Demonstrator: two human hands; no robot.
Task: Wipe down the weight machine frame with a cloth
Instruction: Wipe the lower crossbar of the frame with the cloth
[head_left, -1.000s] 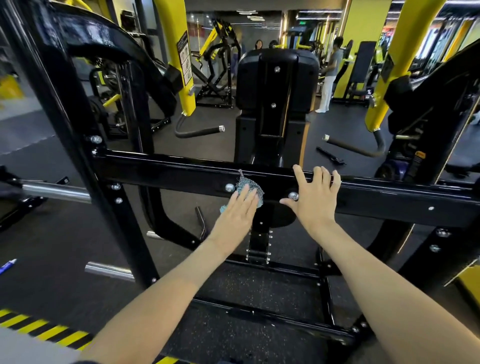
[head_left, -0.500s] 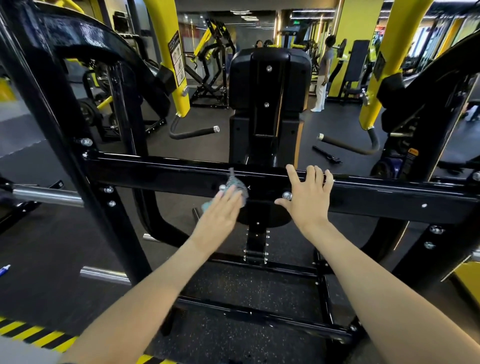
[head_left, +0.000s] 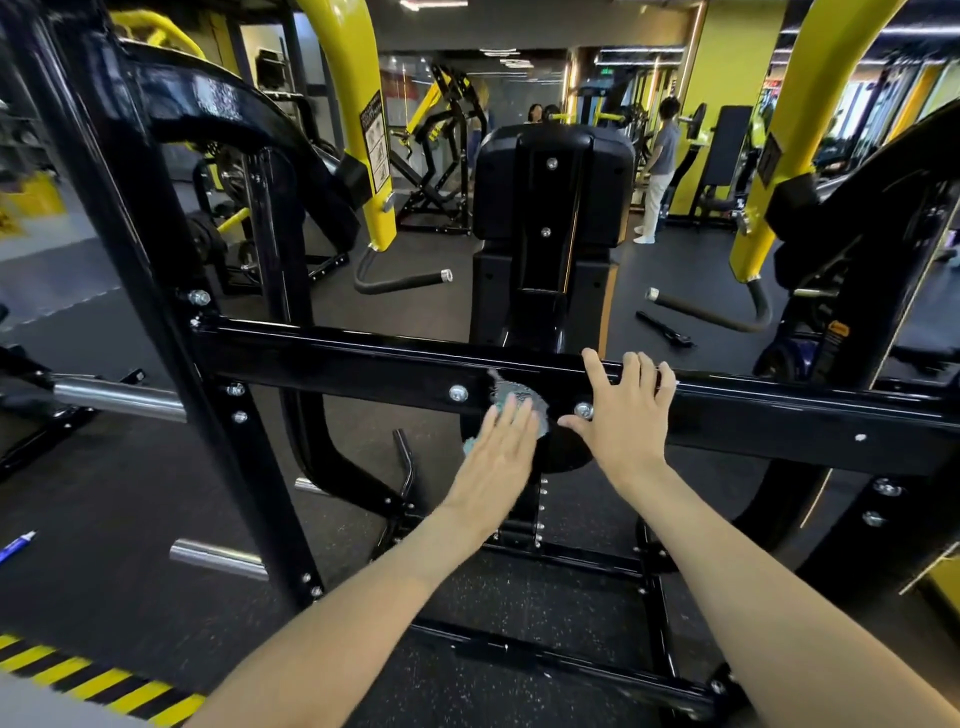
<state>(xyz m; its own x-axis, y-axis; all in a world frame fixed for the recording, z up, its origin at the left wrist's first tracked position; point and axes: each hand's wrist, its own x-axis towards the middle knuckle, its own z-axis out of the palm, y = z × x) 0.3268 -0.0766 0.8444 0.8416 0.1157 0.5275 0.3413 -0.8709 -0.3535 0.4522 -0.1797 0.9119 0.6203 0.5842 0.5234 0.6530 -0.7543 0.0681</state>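
A black horizontal crossbar (head_left: 337, 364) of the weight machine frame runs across the middle of the view. My left hand (head_left: 501, 447) presses a small blue-grey cloth (head_left: 537, 408) flat against the bar's front face with straight fingers, between two bolts. The cloth shows above the fingertips and a scrap hangs below the palm. My right hand (head_left: 623, 415) rests on the same bar just to the right, fingers spread over its top edge, thumb below near a bolt.
A black upright post (head_left: 156, 322) joins the bar at left. The black seat back pad (head_left: 553, 187) stands behind the bar. Yellow lever arms (head_left: 363, 130) hang on both sides. Chrome weight pegs (head_left: 119, 397) jut out at left. People stand far behind.
My left hand slid the cloth left along the bar, then back to the right toward the centre. My right hand stayed on the bar. The camera moved closer.
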